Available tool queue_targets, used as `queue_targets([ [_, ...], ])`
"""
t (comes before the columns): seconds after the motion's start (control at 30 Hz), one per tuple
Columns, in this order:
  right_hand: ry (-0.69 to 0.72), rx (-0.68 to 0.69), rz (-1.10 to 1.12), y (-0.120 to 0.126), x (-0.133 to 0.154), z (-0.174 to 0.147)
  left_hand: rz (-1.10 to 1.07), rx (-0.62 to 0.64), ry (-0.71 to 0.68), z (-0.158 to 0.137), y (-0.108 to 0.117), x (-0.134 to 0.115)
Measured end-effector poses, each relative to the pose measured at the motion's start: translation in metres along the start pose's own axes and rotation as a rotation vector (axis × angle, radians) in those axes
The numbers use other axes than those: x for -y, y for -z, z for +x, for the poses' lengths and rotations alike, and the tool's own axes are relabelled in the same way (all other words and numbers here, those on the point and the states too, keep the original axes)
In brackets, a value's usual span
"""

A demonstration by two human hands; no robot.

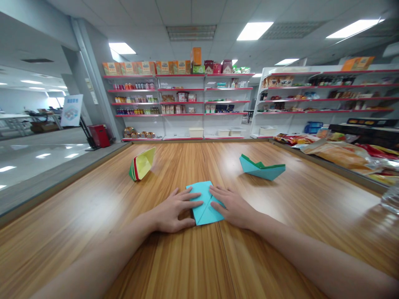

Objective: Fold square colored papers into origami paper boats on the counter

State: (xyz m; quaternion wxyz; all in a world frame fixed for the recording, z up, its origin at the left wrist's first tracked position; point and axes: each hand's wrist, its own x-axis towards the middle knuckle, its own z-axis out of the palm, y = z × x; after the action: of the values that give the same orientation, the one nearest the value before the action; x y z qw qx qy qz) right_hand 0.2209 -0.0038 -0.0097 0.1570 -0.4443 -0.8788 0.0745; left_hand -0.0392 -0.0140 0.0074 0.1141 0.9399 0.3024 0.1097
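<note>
A folded sheet of light blue paper (203, 192) lies flat on the wooden table, with a diagonal crease line across it. The fingers of my left hand (176, 209) are spread over its left side, the thumb by the lower left corner. On the right side rest the fingers of my right hand (233, 206), stretched out and covering that edge. Farther off to the left stands a folded paper piece (144, 164) in yellow, red and green, tilted upward. A blue and green folded paper boat (262, 169) sits to the right, beyond my right hand.
The wooden table (193, 265) has a raised rim. Snack packages (339, 153) lie past its right edge, and a clear plastic object (390, 199) is at the far right. Stocked shelves (182, 97) stand behind the table. A sign board (71, 110) is at left.
</note>
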Motion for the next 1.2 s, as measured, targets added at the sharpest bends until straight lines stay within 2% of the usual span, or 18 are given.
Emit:
queue_targets([
  [0.6, 0.009, 0.008, 0.004, 0.002, 0.001, -0.001, 0.269, -0.171, -0.017, 0.007, -0.013, -0.004],
  [0.7, 0.005, 0.015, 0.053, 0.003, 0.002, -0.001, 0.289, -0.217, -0.04, 0.008, -0.013, -0.003],
  [0.8, -0.011, 0.0, 0.208, 0.006, 0.003, -0.002, 0.291, -0.277, -0.037, 0.009, -0.013, -0.001],
  [0.9, 0.014, -0.058, 0.5, 0.012, 0.004, -0.004, 0.232, -0.42, 0.002, 0.01, -0.014, 0.002],
  [1.03, 0.149, -0.063, 0.853, 0.015, 0.005, -0.007, 0.073, -0.728, 0.113, 0.008, -0.016, 0.003],
  [1.13, 0.193, -0.033, 0.958, 0.011, 0.01, -0.008, -0.037, -0.858, 0.224, 0.008, -0.015, -0.004],
  [1.2, 0.126, -0.037, 0.915, 0.008, 0.015, -0.009, -0.176, -0.854, 0.313, 0.01, -0.015, -0.01],
])
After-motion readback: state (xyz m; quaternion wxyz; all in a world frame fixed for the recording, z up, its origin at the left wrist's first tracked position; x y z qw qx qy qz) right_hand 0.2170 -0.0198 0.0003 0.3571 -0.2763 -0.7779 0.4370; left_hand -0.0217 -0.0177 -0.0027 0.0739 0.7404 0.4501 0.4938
